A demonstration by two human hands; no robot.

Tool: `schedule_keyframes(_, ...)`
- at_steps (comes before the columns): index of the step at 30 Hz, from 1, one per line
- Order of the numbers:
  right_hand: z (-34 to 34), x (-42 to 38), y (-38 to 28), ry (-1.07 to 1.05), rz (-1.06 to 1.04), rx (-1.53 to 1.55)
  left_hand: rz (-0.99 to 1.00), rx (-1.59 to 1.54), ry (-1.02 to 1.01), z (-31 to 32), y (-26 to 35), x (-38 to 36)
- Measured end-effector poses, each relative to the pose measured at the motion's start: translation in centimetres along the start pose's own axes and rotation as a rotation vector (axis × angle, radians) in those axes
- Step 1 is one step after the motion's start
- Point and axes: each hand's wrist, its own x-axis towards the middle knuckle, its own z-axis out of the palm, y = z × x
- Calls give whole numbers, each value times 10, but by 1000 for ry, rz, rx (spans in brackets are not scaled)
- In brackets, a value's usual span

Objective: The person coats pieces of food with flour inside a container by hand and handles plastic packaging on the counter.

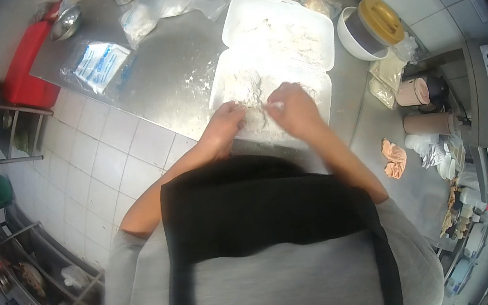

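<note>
An open white foam box (pixel 227 27) lies on the steel counter, with white flour-like powder (pixel 246 82) in its near half and pale, powder-coated pieces in the lid half. My left hand (pixel 225 129) is at the box's near left edge, its fingers curled and pressed together at the powder. Over the near half, a little to the right, my right hand (pixel 293 109) is closed, fingertips bent inward. Something whitish shows at its fingertips, too small to name. Between the two hands lies a floury clump.
The steel counter (pixel 165 69) bears a blue-and-white packet (pixel 101 65), plastic bags (pixel 171 5), a metal bowl (pixel 66 22) and scattered flour. Right of the box are a white bowl (pixel 353 35) with a yellow lid (pixel 380 19), and an orange cloth (pixel 394 158). A red bin (pixel 30 74) stands left.
</note>
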Motion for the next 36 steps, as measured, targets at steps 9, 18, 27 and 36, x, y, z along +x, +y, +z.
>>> schedule_keyframes(9, 35, -16, -9, -79, 130, 297, 155, 147, 102, 8, -3, 3)
schedule_keyframes(18, 63, -8, -7, 79, 555, 1148, 285, 282, 167, -2, -10, 16)
schedule_keyframes(27, 72, 16, -10, 152, 652, 1640, 416, 707, 187, -5, -3, 10)
schedule_keyframes(36, 75, 18, -7, 175, 575, 1586, 567, 870, 226, -10, -3, 15)
